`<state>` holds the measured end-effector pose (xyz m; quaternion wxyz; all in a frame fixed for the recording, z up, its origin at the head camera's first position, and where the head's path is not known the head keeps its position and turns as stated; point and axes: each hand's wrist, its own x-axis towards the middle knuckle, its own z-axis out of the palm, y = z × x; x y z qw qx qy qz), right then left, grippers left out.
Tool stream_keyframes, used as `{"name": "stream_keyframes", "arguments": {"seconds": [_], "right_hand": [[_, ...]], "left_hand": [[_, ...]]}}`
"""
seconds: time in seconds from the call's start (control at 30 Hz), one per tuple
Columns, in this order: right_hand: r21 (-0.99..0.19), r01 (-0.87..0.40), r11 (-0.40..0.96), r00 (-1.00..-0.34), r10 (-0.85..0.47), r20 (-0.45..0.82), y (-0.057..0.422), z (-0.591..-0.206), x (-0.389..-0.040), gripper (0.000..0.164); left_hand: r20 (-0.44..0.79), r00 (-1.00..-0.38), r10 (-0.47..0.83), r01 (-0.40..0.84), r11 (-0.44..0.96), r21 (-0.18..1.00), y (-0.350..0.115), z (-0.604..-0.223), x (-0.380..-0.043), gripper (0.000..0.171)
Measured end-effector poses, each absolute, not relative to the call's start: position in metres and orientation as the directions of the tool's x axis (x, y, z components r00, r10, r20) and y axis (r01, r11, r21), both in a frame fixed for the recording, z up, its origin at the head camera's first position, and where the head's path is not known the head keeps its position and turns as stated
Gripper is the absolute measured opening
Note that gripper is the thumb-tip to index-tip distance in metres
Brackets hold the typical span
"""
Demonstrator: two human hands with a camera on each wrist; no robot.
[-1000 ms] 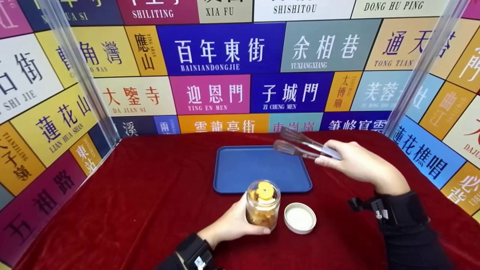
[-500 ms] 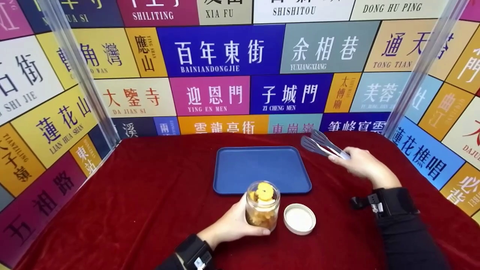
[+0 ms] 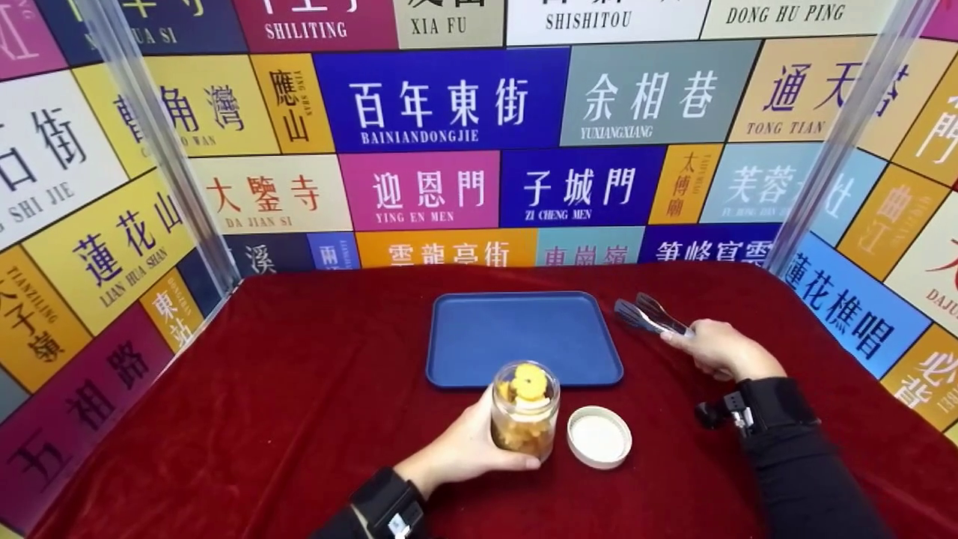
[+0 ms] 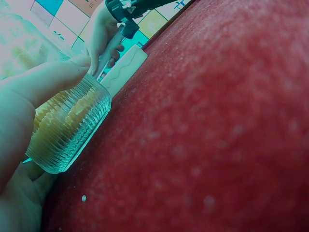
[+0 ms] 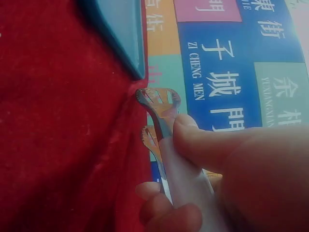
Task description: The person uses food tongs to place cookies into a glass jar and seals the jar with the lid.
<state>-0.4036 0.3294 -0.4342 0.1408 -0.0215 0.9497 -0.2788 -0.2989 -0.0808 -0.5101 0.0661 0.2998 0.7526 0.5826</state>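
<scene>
A ribbed glass jar [image 3: 525, 428] with yellowish food pieces stands on the red cloth, and a yellow ring-shaped piece [image 3: 529, 382] shows at its uncovered mouth. My left hand [image 3: 465, 448] grips the jar around its side, thumb across the front, as the left wrist view also shows. To the right of the blue tray [image 3: 516, 337], my right hand [image 3: 724, 349] holds metal tongs [image 3: 650, 316] by their pale handle [image 5: 186, 179]. Nothing shows between the slotted tong heads [image 5: 161, 100]. Beside the jar lies a round whitish lid [image 3: 599, 437], inner side up.
Dark red cloth [image 3: 314, 389] covers the table. Panels with printed street names [image 3: 441, 101] rise behind and along both sides. Clear upright posts [image 3: 176, 165] stand at the back corners.
My right hand has moved the tongs from over the tray's back right corner rightward and down, beside the tray. My left hand, the jar and the lid have stayed put.
</scene>
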Motion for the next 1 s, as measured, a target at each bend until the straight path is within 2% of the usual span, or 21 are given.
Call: {"name": "stream_keyframes", "arguments": {"seconds": [0.27,0.6,1.0], "right_hand": [[-0.521,0.089,0.849,-0.955,-0.076,-0.288,0.3268,-0.4369,-0.3986,0.054],[-0.323,0.002,0.946,-0.972,-0.074,-0.224,0.3221,-0.4305,-0.3969,0.054],[-0.296,0.003,0.955,-0.983,-0.052,-0.177,0.3197,-0.4294,-0.3949,0.046]], "left_hand": [[0.247,-0.812,0.529,0.371,0.140,0.918,-0.0807,-0.5101,-0.2988,0.110],[0.258,-0.805,0.534,0.376,0.122,0.919,-0.0803,-0.5109,-0.2990,0.108],[0.250,-0.809,0.532,0.374,0.139,0.917,-0.0808,-0.5097,-0.2983,0.109]]}}
